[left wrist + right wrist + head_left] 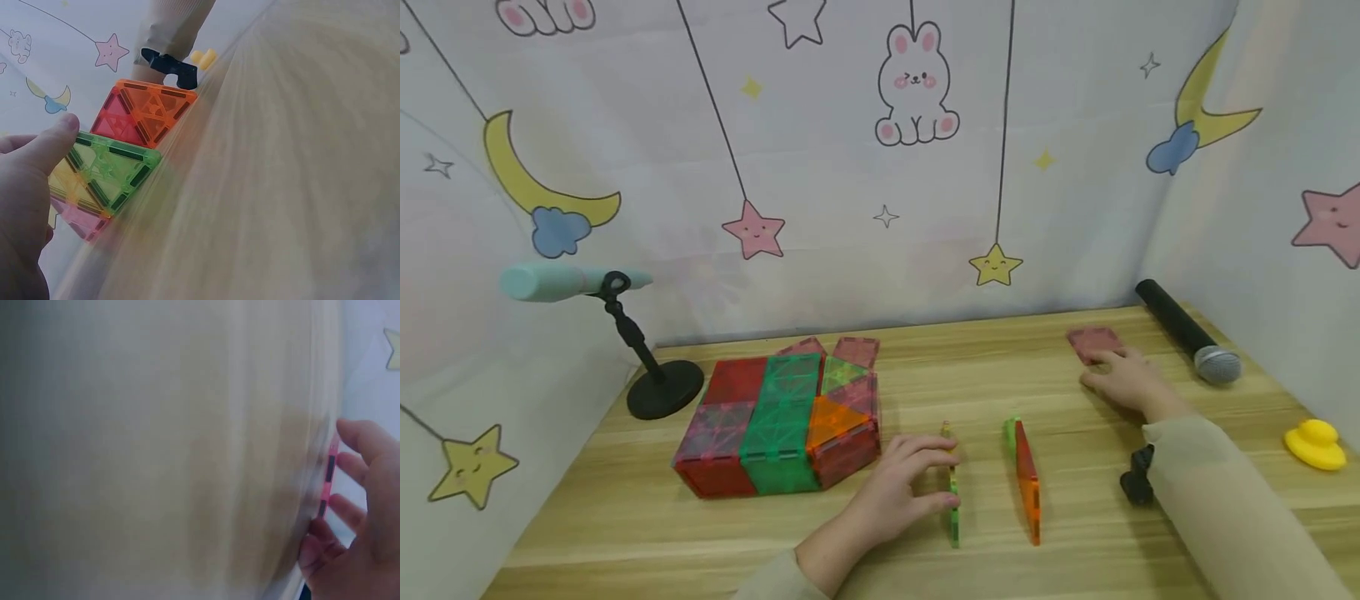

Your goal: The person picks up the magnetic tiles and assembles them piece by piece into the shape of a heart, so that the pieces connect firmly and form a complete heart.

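Note:
My left hand (891, 492) holds an upright panel of flat magnetic tiles (953, 500), its thumb at the top edge of a green triangle tile (122, 169) in the left wrist view. Yellow and pink tiles join on below. To its right stands a second upright panel (1028, 483), with a red and an orange triangle. At the back right, my right hand (1123, 382) has its curled fingers at the near edge of a pink square tile (1092, 340). The right wrist view shows the fingertips along that tile's thin edge (329, 472).
A boxy build of red, green and orange tiles (782, 425) sits at left, beside a black stand (662, 387) carrying a pale-green microphone (565, 282). On the right are a black microphone (1187, 333), a yellow rubber duck (1317, 444) and a small black object (1138, 477) by the sleeve.

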### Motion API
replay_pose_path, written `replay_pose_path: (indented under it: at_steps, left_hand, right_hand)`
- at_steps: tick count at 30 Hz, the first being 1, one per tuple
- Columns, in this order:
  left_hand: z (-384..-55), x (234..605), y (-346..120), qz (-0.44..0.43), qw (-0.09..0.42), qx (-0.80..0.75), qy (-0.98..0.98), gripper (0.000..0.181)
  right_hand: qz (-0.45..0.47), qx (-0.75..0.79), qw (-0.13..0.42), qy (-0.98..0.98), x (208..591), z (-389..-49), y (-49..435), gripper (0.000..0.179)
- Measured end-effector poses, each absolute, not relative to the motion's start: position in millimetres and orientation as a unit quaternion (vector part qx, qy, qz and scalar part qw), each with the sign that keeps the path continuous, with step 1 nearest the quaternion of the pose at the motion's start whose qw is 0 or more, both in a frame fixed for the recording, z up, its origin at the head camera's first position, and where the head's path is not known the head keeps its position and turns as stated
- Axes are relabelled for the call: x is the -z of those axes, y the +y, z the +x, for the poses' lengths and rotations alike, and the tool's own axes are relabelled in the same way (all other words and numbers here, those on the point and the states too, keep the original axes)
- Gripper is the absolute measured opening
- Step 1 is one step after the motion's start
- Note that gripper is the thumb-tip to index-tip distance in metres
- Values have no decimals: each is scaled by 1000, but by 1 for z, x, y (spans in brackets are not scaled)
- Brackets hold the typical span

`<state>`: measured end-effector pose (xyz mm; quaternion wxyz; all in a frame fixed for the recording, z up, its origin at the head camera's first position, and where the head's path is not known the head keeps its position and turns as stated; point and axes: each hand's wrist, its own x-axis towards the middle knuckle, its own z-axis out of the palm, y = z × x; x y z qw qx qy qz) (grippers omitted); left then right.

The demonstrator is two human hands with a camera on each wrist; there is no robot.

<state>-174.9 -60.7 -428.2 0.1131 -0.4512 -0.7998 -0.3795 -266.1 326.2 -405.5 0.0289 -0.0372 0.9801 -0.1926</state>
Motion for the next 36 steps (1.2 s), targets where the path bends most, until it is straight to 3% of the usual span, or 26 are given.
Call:
replay_pose_path:
  at_steps: [4,22,28,32,36]
  left_hand:
    - [-175,428,-61,-452,116,379,-799,45]
    - [-176,426,-60,-445,94,393,-799,47]
    - [-176,424,-59,-444,92,391,-801,46]
    - [-175,424,-58,-442,93,393,-801,45]
    - [-174,425,-59,-439,89,394,-803,44]
  right_hand:
    - [-81,201,11,976,407,-260,316,57]
    - [-154,195,-43,968,406,-273,275,54]
    - [-170,214,7,962,401,-273,266,49]
    - [-179,233,30,955,396,-270,255,57]
    - [-178,250,34,951,393,-267,246,48]
